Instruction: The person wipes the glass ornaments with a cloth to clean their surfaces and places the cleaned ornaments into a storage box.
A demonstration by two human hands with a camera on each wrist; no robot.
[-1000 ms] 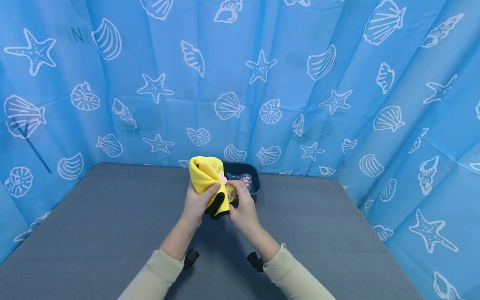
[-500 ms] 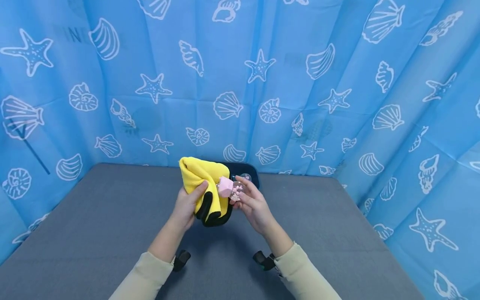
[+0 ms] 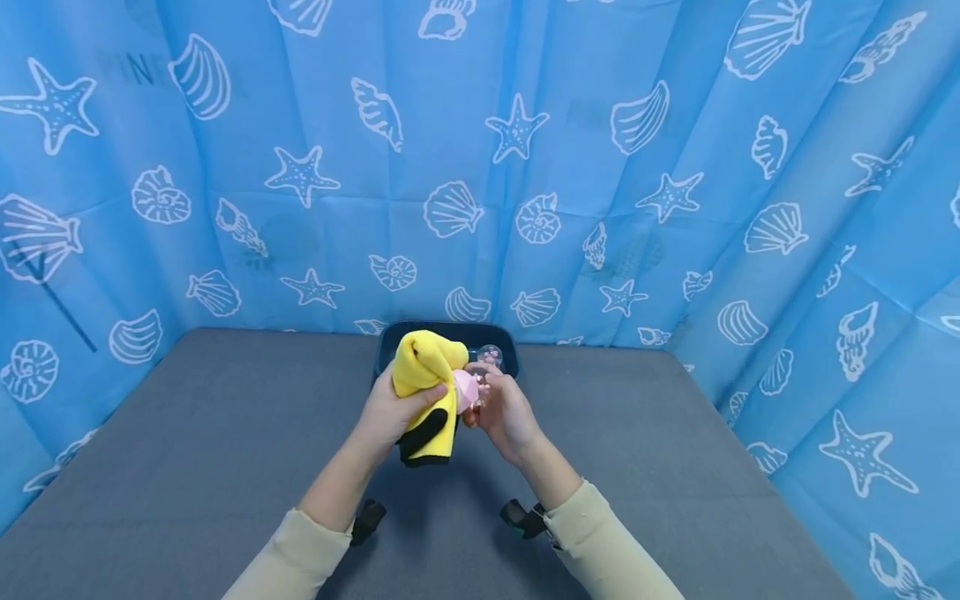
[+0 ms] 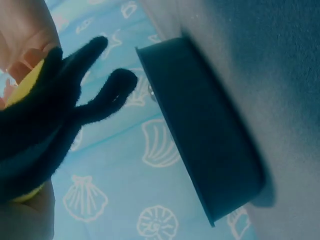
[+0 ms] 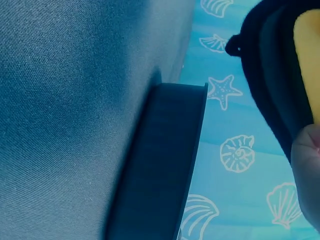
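My left hand point(image 3: 384, 415) grips a folded yellow cloth point(image 3: 422, 367) with black edging, its thumb lying across the front. In the left wrist view, the cloth's dark underside point(image 4: 45, 117) shows with loose black ends sticking out. At the cloth's right side is a pink faceted block point(image 3: 467, 392). Beside the block, my right hand point(image 3: 512, 418) pinches a small clear piece with pink bits, mostly hidden by the curled fingers. The right wrist view shows the cloth's black border point(image 5: 255, 75) and part of a hand point(image 5: 307, 165).
Behind the hands a dark blue tray point(image 3: 390, 335) stands on the grey tabletop point(image 3: 247, 433), near its back edge. A clear ball point(image 3: 490, 356) with pink bits inside is in the tray's right part. A blue curtain point(image 3: 465, 150) with white shell prints hangs behind and at the sides.
The pink block, mostly hidden a second ago, came into view beside the cloth. Since half a second ago the cloth and left hand have shifted right, uncovering more of the tray.
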